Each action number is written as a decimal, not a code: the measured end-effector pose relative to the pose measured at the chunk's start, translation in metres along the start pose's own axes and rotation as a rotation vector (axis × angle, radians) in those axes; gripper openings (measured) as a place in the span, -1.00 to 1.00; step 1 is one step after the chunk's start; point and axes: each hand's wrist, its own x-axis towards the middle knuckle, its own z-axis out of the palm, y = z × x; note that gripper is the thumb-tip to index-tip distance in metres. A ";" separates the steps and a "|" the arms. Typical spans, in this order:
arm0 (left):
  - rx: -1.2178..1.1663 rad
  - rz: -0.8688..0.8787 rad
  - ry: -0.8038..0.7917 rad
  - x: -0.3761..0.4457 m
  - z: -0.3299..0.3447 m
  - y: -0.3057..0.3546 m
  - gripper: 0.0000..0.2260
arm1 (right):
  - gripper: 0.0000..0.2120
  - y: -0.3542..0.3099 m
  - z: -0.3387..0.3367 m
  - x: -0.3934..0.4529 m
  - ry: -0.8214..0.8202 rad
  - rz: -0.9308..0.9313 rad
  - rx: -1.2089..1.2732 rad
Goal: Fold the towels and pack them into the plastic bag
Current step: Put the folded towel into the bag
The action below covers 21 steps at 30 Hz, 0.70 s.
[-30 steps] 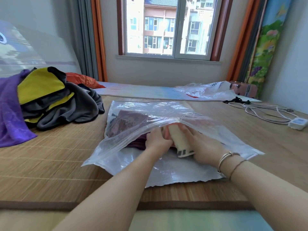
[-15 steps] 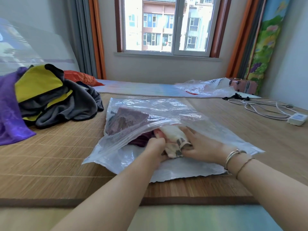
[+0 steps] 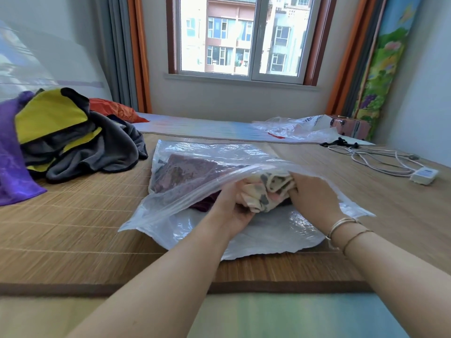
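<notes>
A clear plastic bag (image 3: 280, 235) lies on the bamboo mat (image 3: 73, 228), its mouth facing me. Through the plastic shows a dark maroon folded towel (image 3: 185, 172). At the bag's mouth sits a cream patterned towel (image 3: 266, 193), bunched up. My left hand (image 3: 231, 206) grips its left side and my right hand (image 3: 314, 198) grips its right side. The bag's upper flap drapes over my fingers and hides their tips.
A heap of grey and yellow towels (image 3: 73, 142) and a purple towel (image 3: 12, 172) lie at the left. An orange cloth (image 3: 114, 111) sits behind them. Another plastic bag (image 3: 297, 129) lies at the back right. A white cable with adapter (image 3: 423, 175) is at the right.
Both hands have pushed the cream towel a little deeper into the bag's mouth. The towel has loosened from a neat roll into a bunched shape, and my left palm has turned upward.
</notes>
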 end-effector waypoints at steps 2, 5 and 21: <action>0.161 0.033 -0.077 0.000 -0.003 -0.005 -0.87 | -0.75 -0.006 -0.008 0.011 0.016 0.026 0.068; 0.246 0.084 -0.073 0.002 -0.004 -0.010 -0.94 | -0.81 -0.014 -0.016 0.019 -0.068 -0.019 0.159; 0.168 -0.052 0.109 -0.010 0.001 -0.016 -0.34 | -0.48 -0.025 -0.041 -0.013 -0.453 -0.246 0.427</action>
